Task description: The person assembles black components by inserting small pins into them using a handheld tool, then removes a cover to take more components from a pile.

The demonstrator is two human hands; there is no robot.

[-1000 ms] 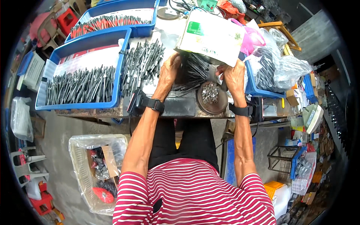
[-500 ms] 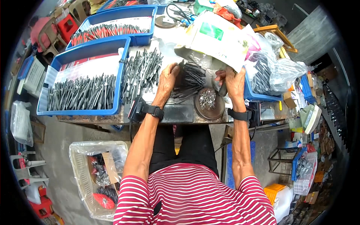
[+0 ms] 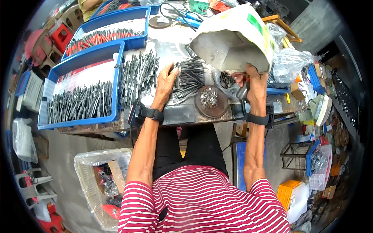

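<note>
My left hand rests at the left edge of a pile of thin dark strips, its fingers bent and slightly apart; I see nothing held in it. A large white, yellow and green bag tilts over the table with its mouth towards me. My right hand is closed on the bag's lower rim. A dark grey, rounded thing shows under that palm; its kind is unclear. Between my hands a round brown dish carries small shiny metal pieces. Small dark parts lie near my right fingers.
More dark strips lie to the left, beside a blue tray full of similar ones. Another blue tray behind it contains red and black strips. Blue-handled tools and a green box are at the back. Clear plastic bags crowd the right.
The bag has been raised and tipped, so its open mouth now faces me. My right hand has moved slightly right with it. My left hand stays beside the dark strips.
</note>
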